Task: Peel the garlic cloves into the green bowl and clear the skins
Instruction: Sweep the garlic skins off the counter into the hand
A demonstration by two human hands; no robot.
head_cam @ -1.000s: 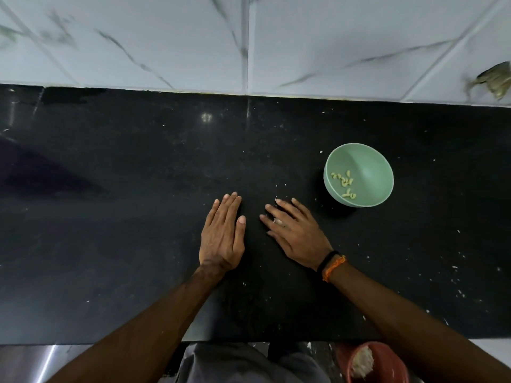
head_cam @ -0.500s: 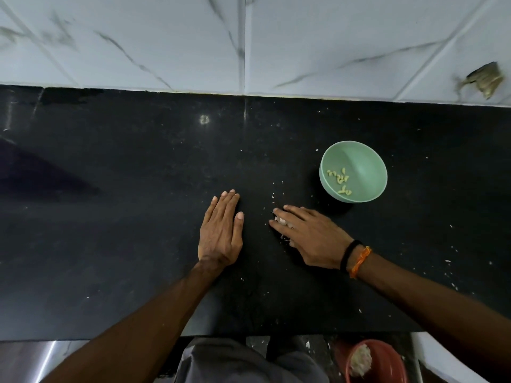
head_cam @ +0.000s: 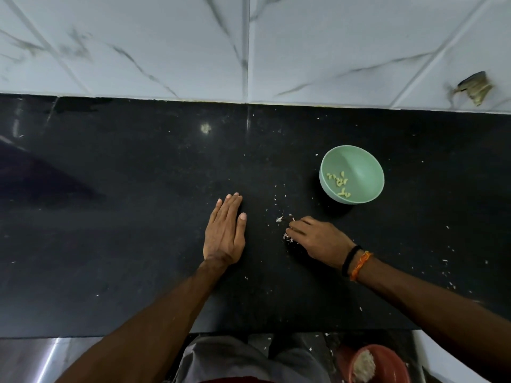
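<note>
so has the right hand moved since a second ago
Yes. The right hand has slid to the person's right and a little toward them, away from the flat left hand, dragging garlic skins across the counter.

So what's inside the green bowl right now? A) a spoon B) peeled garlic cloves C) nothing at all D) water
B: small pale peeled cloves lie in the bowl, which stands on the black counter beyond the right hand.

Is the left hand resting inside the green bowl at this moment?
No, the left hand lies flat on the black counter, apart from the green bowl.
</note>
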